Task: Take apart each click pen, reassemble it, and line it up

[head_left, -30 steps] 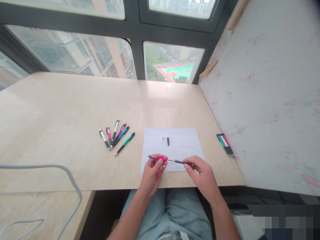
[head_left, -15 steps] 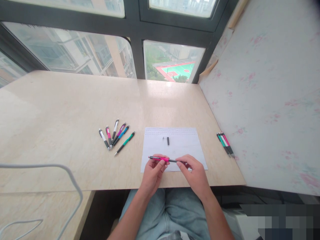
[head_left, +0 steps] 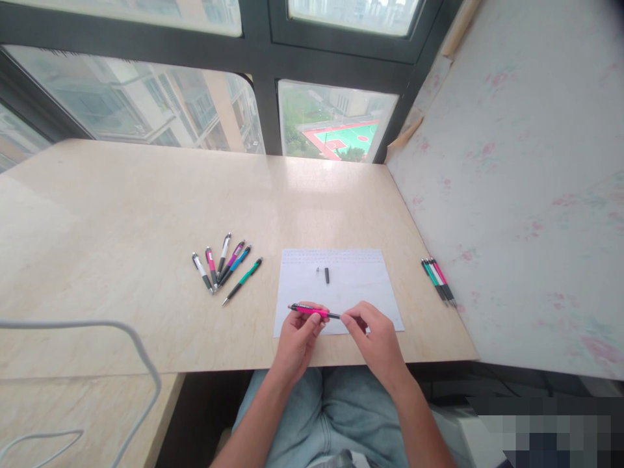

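Note:
My left hand (head_left: 298,338) pinches the barrel of a pink and black pen (head_left: 308,309), held level over the near edge of a white sheet of paper (head_left: 341,286). My right hand (head_left: 373,338) is closed on the pen's thin dark inner part, which sticks out of the barrel on the right. A small black pen piece (head_left: 327,275) and a tiny part beside it lie on the paper, farther from me.
Several coloured pens (head_left: 227,265) lie fanned out on the beige desk (head_left: 121,221) left of the paper. A tight bundle of pens (head_left: 439,279) lies at the desk's right edge by a papered wall. Windows run behind. A white wire frame (head_left: 97,364) sits lower left.
My right hand has moved left toward my left hand, and less of the thin dark part now shows between the barrel and my fingers.

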`<state>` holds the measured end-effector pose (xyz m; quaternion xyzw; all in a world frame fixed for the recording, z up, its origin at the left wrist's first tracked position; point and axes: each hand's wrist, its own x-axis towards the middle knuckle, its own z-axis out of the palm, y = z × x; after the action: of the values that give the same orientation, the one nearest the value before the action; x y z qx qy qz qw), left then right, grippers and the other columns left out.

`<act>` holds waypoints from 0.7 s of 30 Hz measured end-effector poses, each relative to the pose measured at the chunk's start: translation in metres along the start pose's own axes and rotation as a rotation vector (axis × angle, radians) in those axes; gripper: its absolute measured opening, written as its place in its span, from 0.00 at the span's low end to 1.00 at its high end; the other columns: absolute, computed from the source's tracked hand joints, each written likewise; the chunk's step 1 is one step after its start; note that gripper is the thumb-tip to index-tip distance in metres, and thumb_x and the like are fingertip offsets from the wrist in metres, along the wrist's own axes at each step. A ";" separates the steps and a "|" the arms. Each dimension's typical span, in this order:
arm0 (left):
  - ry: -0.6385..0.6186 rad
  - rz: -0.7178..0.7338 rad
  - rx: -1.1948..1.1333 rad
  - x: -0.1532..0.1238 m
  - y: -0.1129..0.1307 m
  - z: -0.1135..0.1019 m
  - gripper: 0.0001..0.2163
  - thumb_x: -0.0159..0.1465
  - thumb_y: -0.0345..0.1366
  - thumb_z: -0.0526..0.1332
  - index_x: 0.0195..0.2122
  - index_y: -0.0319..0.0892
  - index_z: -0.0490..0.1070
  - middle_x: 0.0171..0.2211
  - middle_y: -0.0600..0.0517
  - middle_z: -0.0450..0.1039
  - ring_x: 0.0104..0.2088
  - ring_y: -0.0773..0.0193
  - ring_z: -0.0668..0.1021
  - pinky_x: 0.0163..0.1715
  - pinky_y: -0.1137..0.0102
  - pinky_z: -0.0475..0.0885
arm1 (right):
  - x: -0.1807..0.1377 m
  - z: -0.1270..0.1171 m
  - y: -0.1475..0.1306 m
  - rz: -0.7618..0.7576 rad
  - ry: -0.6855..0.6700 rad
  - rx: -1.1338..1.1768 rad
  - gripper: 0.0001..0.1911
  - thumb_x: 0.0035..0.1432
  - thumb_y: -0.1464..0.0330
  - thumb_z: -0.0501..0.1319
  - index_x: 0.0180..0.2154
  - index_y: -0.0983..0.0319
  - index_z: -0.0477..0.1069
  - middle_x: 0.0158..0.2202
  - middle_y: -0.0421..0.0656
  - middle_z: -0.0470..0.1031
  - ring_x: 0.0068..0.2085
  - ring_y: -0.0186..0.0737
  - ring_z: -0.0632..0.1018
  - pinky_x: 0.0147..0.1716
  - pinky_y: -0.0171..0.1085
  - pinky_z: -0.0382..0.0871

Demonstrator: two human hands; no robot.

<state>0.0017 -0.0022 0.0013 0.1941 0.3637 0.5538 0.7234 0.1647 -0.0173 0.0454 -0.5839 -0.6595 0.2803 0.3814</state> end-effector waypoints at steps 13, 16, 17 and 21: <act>-0.010 -0.012 -0.009 0.000 0.000 0.000 0.08 0.57 0.32 0.71 0.37 0.40 0.77 0.37 0.49 0.78 0.34 0.69 0.77 0.37 0.75 0.73 | -0.001 0.003 0.002 -0.065 0.052 0.052 0.06 0.65 0.67 0.59 0.37 0.59 0.74 0.36 0.44 0.76 0.34 0.39 0.77 0.33 0.38 0.74; -0.022 -0.009 0.007 -0.001 0.001 0.000 0.07 0.57 0.33 0.71 0.36 0.39 0.77 0.36 0.49 0.78 0.33 0.69 0.77 0.37 0.75 0.72 | -0.001 0.002 0.003 -0.054 0.043 0.041 0.07 0.66 0.65 0.59 0.36 0.59 0.74 0.33 0.43 0.76 0.33 0.39 0.76 0.33 0.37 0.72; -0.025 -0.008 0.014 -0.001 0.001 0.000 0.07 0.57 0.33 0.71 0.36 0.39 0.77 0.36 0.49 0.78 0.33 0.69 0.77 0.37 0.75 0.72 | -0.001 0.002 0.003 -0.050 0.040 0.029 0.09 0.66 0.64 0.59 0.34 0.59 0.74 0.32 0.43 0.75 0.32 0.39 0.76 0.32 0.37 0.71; -0.035 -0.006 0.032 -0.002 0.001 0.000 0.07 0.57 0.33 0.71 0.36 0.40 0.78 0.36 0.50 0.78 0.33 0.69 0.77 0.38 0.74 0.72 | -0.001 0.000 0.002 -0.035 0.032 -0.041 0.16 0.67 0.62 0.57 0.28 0.60 0.71 0.25 0.39 0.71 0.27 0.36 0.71 0.28 0.35 0.66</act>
<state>0.0012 -0.0037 0.0025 0.2142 0.3606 0.5423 0.7280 0.1657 -0.0175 0.0432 -0.5846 -0.6690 0.2504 0.3847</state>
